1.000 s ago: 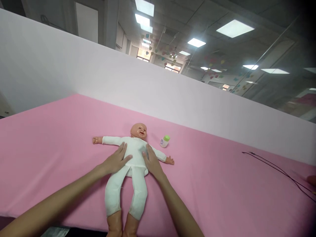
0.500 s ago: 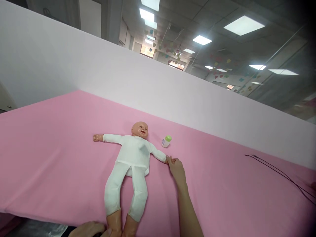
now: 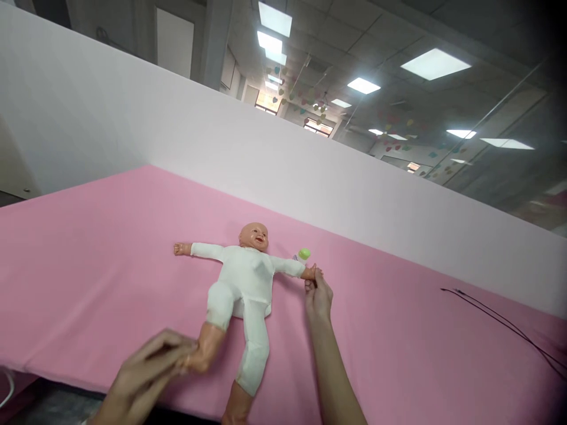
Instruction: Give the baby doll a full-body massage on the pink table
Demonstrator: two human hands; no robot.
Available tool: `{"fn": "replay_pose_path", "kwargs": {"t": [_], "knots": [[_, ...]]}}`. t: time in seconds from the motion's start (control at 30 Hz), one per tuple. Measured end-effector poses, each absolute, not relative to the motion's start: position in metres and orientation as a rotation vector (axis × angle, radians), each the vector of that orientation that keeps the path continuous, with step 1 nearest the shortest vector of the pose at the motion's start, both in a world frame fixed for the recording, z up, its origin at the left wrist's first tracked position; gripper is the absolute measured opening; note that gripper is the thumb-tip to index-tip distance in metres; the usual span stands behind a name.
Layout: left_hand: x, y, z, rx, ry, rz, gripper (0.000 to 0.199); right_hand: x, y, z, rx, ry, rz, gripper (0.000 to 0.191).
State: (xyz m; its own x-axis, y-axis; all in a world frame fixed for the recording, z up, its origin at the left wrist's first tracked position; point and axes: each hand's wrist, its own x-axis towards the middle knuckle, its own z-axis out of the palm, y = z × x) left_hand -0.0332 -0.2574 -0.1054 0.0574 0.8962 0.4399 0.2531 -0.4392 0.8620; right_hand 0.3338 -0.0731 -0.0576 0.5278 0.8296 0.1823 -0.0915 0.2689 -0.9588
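Note:
A baby doll (image 3: 243,277) in a white cloth suit lies on its back on a pink sheet (image 3: 88,283), with a vinyl head and vinyl limb ends. My left hand (image 3: 146,372) grips the doll's vinyl foot (image 3: 201,351) and holds that leg bent up. My right hand (image 3: 316,298) pinches the doll's outstretched vinyl hand (image 3: 312,273). Just behind that arm stands a small baby bottle with a green cap (image 3: 303,255), mostly hidden by the arm.
A thin black cord (image 3: 500,321) lies on the pink sheet at the right. A white wall panel (image 3: 266,171) runs along the sheet's far side. The sheet's near edge crosses the bottom left, with a dark floor below it. Paper hearts (image 3: 319,103) hang from the ceiling far behind.
My left hand has taken the doll's foot and bent that leg up and inward. My right hand stays on the doll's hand. The doll has shifted, and its arm now covers most of the bottle.

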Motion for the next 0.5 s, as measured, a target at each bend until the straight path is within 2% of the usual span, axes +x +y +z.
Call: {"fn": "replay_pose_path", "kwargs": {"t": [0.17, 0.3, 0.4, 0.5], "knots": [[-0.023, -0.162, -0.052, 1.723, 1.184, 1.366, 0.026, 0.274, -0.081, -0.030, -1.192, -1.386, 0.849, 0.039], [0.001, -0.108, -0.042, 1.657, 1.083, 1.291, 0.026, 0.251, -0.083, -0.030, -1.196, -1.695, 0.857, 0.035], [-0.004, -0.121, -0.042, 1.658, 1.100, 1.287, 0.026, 0.268, -0.075, -0.034, -1.208, -1.447, 0.834, 0.039], [-0.027, -0.175, -0.053, 1.725, 1.176, 1.243, 0.026, 0.308, -0.064, -0.046, -1.233, -0.976, 0.767, 0.044]]}}
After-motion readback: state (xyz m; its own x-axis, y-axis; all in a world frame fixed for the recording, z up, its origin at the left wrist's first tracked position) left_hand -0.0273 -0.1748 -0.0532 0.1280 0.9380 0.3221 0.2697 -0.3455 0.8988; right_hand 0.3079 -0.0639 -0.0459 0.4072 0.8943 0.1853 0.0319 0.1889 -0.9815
